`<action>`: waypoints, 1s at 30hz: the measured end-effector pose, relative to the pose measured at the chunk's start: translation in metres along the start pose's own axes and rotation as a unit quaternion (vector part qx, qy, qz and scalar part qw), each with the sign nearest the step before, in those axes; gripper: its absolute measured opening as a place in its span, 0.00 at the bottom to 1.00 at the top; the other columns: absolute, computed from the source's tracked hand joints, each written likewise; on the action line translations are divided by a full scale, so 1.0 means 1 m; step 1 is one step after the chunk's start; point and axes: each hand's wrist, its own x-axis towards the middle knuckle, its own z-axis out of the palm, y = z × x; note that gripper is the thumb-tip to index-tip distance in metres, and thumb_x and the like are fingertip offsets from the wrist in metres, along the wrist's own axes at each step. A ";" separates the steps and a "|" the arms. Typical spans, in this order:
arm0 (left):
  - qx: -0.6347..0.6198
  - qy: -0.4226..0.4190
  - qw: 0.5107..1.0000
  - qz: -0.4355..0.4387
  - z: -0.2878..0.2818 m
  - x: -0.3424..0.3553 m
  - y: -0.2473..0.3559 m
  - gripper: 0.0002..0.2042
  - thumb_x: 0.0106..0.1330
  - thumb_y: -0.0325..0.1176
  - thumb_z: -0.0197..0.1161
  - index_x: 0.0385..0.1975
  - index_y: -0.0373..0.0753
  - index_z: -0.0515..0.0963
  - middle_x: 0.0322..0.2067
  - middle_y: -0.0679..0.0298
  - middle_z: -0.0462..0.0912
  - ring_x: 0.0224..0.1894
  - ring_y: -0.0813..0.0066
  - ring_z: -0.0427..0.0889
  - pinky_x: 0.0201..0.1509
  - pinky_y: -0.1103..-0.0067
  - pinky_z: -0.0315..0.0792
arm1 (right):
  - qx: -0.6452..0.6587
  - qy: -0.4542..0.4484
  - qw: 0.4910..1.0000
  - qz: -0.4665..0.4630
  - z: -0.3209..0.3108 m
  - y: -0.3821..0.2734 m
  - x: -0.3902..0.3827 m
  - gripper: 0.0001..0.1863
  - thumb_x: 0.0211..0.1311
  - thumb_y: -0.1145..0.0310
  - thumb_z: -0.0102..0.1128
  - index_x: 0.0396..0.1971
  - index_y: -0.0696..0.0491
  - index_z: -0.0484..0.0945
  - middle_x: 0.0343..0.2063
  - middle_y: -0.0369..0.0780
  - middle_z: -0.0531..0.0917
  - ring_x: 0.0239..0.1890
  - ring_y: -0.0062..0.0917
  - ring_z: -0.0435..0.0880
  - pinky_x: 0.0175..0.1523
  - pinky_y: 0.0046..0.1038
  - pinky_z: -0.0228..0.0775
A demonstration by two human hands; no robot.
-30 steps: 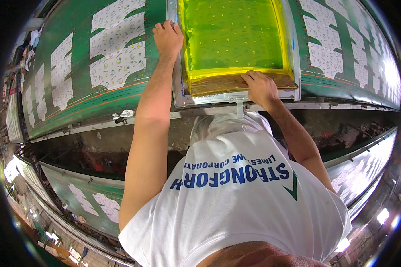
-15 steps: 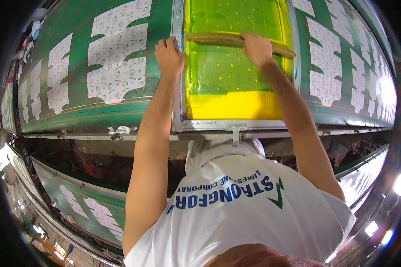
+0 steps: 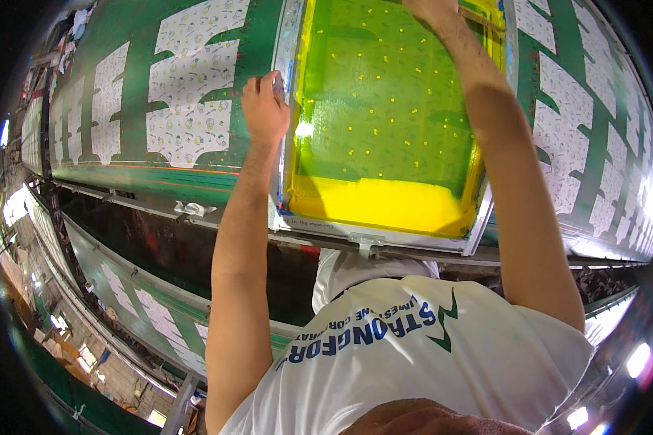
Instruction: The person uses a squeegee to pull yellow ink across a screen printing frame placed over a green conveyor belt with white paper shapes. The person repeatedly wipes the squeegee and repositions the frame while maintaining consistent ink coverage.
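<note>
The premises are being identified as a textile screen-printing workshop. A very long printing table is being run across the view, and green-and-white patterned fabric is being carried flat along its whole length, the same motif being repeated panel after panel. A metal-framed printing screen is being laid across the table's near edge, with yellow ink being pooled at its near end. A second long table, lower down, is being covered with the same printed cloth. Ceiling lamps are being seen at the right edge, as in an industrial hall.
</note>
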 end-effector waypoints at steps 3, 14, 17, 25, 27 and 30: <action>-0.014 0.000 1.000 0.001 -0.001 0.001 0.000 0.21 0.60 0.20 0.63 0.55 0.40 0.80 0.44 0.52 0.79 0.50 0.46 0.77 0.53 0.55 0.72 | 0.022 -0.033 0.999 -0.004 -0.006 -0.010 -0.034 0.13 0.59 0.62 0.68 0.37 0.55 0.89 0.37 0.48 0.90 0.44 0.45 0.91 0.46 0.45 0.84; 0.030 0.008 0.999 0.013 -0.005 0.001 0.010 0.20 0.63 0.19 0.60 0.56 0.40 0.80 0.44 0.52 0.78 0.49 0.46 0.77 0.53 0.56 0.72 | 0.076 0.020 0.997 -0.006 -0.025 0.034 0.011 0.15 0.60 0.64 0.66 0.40 0.59 0.88 0.41 0.54 0.89 0.47 0.49 0.90 0.51 0.50 0.82; 0.040 0.015 0.999 0.026 -0.004 0.001 0.009 0.20 0.63 0.19 0.60 0.56 0.40 0.80 0.44 0.51 0.78 0.49 0.46 0.77 0.53 0.56 0.72 | 0.085 -0.022 0.996 0.023 -0.020 0.049 0.043 0.16 0.59 0.66 0.65 0.42 0.60 0.87 0.42 0.54 0.89 0.48 0.51 0.89 0.52 0.50 0.82; 0.016 0.007 1.000 0.006 -0.002 0.001 0.005 0.19 0.64 0.19 0.57 0.55 0.40 0.81 0.44 0.49 0.78 0.49 0.43 0.77 0.54 0.54 0.72 | 0.112 -0.057 0.991 -0.045 -0.008 0.039 0.015 0.14 0.53 0.66 0.65 0.33 0.62 0.88 0.37 0.59 0.87 0.43 0.54 0.89 0.47 0.53 0.81; 0.015 0.010 1.000 0.017 -0.001 0.001 0.004 0.20 0.62 0.20 0.60 0.55 0.40 0.80 0.45 0.50 0.78 0.49 0.45 0.78 0.53 0.55 0.73 | 0.099 -0.061 0.992 -0.051 -0.012 0.027 -0.015 0.14 0.54 0.67 0.64 0.33 0.62 0.88 0.34 0.59 0.87 0.40 0.54 0.89 0.45 0.52 0.81; 0.015 0.010 1.000 0.012 -0.001 0.003 0.003 0.20 0.61 0.22 0.63 0.55 0.41 0.80 0.45 0.50 0.78 0.49 0.45 0.78 0.53 0.55 0.73 | 0.068 -0.094 0.990 -0.078 -0.024 0.001 -0.077 0.11 0.55 0.68 0.64 0.32 0.58 0.88 0.34 0.53 0.88 0.41 0.50 0.89 0.43 0.49 0.82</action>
